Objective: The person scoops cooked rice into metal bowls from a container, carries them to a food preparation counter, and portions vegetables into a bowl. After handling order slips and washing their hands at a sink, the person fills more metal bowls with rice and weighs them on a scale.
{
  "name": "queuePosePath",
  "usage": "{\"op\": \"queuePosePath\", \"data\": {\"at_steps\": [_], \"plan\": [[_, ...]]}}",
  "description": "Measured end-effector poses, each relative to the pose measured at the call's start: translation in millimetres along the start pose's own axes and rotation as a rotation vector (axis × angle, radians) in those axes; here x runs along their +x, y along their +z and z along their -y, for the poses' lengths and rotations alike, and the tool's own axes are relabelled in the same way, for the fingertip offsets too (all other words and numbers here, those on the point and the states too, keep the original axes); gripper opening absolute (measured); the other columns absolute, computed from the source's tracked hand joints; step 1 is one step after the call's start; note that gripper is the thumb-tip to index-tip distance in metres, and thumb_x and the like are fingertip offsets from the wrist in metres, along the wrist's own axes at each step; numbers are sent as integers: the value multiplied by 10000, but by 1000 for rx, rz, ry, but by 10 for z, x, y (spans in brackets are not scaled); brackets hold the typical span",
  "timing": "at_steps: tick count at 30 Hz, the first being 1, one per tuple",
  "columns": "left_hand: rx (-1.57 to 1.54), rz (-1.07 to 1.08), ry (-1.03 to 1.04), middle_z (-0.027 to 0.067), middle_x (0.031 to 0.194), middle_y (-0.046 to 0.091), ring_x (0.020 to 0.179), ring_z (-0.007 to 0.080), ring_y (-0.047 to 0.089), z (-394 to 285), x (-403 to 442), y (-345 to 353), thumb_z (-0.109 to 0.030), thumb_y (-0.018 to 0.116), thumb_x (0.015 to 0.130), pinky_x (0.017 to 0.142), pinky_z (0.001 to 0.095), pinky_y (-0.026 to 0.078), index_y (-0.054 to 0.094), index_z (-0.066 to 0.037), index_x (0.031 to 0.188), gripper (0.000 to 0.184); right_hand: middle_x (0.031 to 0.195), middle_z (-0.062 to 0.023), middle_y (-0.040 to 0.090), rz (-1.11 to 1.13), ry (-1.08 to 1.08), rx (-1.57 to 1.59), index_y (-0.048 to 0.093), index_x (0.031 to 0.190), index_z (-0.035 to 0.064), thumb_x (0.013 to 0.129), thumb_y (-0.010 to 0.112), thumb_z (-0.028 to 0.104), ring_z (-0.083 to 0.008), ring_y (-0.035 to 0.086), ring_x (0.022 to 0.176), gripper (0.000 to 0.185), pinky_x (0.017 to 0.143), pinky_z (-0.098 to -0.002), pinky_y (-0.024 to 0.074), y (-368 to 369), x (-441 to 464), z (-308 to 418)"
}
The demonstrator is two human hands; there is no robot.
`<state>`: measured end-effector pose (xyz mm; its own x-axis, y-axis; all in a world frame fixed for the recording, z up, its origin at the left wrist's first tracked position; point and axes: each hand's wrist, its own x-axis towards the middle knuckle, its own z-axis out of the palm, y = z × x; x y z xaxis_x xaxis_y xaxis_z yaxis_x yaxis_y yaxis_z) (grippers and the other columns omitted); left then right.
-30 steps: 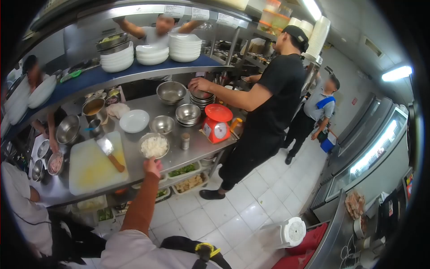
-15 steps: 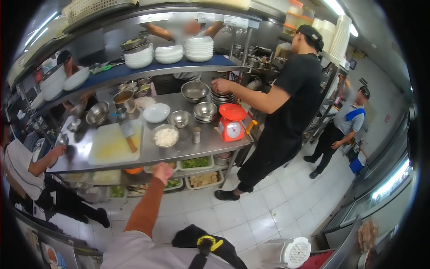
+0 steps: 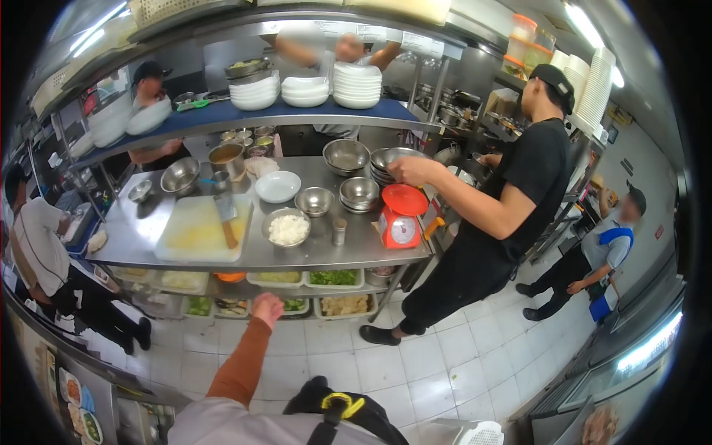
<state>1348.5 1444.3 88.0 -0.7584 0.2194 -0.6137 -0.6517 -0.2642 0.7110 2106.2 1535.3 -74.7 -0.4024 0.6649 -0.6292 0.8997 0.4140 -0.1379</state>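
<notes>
My left hand (image 3: pixel 268 308) reaches out with its fingers curled together, and nothing shows in it. It is below the front edge of the steel counter (image 3: pixel 334 256), in front of the lower shelf's food trays. Above it on the counter stands a metal bowl of white shredded food (image 3: pixel 288 228), apart from the hand. A cutting board (image 3: pixel 178 236) with a cleaver (image 3: pixel 227 222) lies left of that bowl, and a small shaker (image 3: pixel 339 231) is to its right. My right hand is out of view.
A co-worker in black (image 3: pixel 534 170) holds a metal bowl near the red scale (image 3: pixel 400 230). Other people stand at the left, behind the counter and at the far right. Plate stacks (image 3: pixel 357 87) sit on the upper shelf. A white stool (image 3: pixel 482 432) is at bottom right.
My left hand was at the rim of the white-food bowl; it has come away and down from it. The co-worker in black now has a metal bowl lifted. The view has swung left.
</notes>
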Motion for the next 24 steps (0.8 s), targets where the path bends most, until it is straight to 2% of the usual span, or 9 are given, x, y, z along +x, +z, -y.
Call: {"op": "queuePosePath", "data": {"at_steps": [2, 5, 6, 7, 10, 14, 21, 23, 24], "plan": [[27, 15, 46, 92, 924, 591, 672, 200, 597, -20, 117, 171, -48, 557, 825, 530, 299, 489, 437, -128, 1241, 441, 934, -193, 667, -28, 47, 64, 651, 962, 64, 775, 604, 312, -364, 621, 936, 313, 818, -462, 491, -4, 133, -33], [25, -31, 144, 108, 975, 584, 693, 197, 606, -166, 81, 611, -43, 564, 835, 515, 293, 496, 225, -168, 1416, 684, 955, -199, 662, -129, 67, 109, 653, 972, 63, 775, 600, 306, -357, 617, 954, 317, 828, -461, 489, 15, 289, -43], [84, -2, 204, 122, 1024, 573, 715, 198, 613, -274, 15, 777, -60, 580, 836, 530, 300, 502, 50, -201, 1473, 840, 962, -201, 660, -157, 67, 132, 654, 975, 63, 775, 599, 305, -355, 615, 960, 319, 831, -461, 489, 57, 333, -75], [78, -16, 213, 124, 1036, 567, 721, 199, 613, -303, 75, 911, -62, 581, 834, 538, 302, 502, 47, -200, 1475, 845, 969, -203, 659, -191, 74, 136, 655, 978, 63, 775, 598, 303, -352, 614, 966, 320, 835, -461, 488, 43, 371, -50], [65, -48, 237, 125, 1068, 547, 751, 207, 614, -388, 253, 1101, -77, 588, 833, 559, 310, 500, 35, -198, 1475, 856, 1053, -201, 642, 75, 127, 227, 657, 1020, 69, 778, 587, 294, -342, 596, 1023, 338, 872, -454, 484, -249, 435, 148], [64, -20, 219, 120, 1099, 522, 784, 219, 617, -443, 567, 1197, -102, 604, 833, 569, 318, 494, 39, -192, 1470, 856, 1020, -166, 661, 239, 231, 135, 664, 990, 82, 786, 576, 279, -306, 607, 1014, 297, 860, -426, 495, -493, 462, 512], [147, 68, 195, 126, 1131, 544, 802, 213, 613, -534, 936, 1211, -99, 596, 813, 607, 331, 507, 128, -154, 1469, 808, 884, -147, 662, 179, 92, 122, 641, 922, 74, 788, 634, 277, -312, 637, 823, 244, 716, -417, 525, -615, 565, 649], [133, 78, 188, 100, 1124, 533, 842, 207, 597, -480, 906, 1164, -141, 600, 824, 605, 327, 492, 163, -184, 1461, 774, 846, -141, 662, 156, -9, 52, 634, 902, 71, 788, 651, 277, -314, 645, 768, 236, 674, -415, 534, -667, 503, 629], [121, 63, 192, 96, 1098, 543, 804, 201, 603, -470, 843, 1165, -129, 602, 832, 596, 328, 498, 215, -159, 1429, 712, 826, -139, 663, 140, -73, 7, 631, 893, 70, 789, 660, 277, -315, 649, 741, 233, 654, -414, 538, -697, 493, 611]]}}
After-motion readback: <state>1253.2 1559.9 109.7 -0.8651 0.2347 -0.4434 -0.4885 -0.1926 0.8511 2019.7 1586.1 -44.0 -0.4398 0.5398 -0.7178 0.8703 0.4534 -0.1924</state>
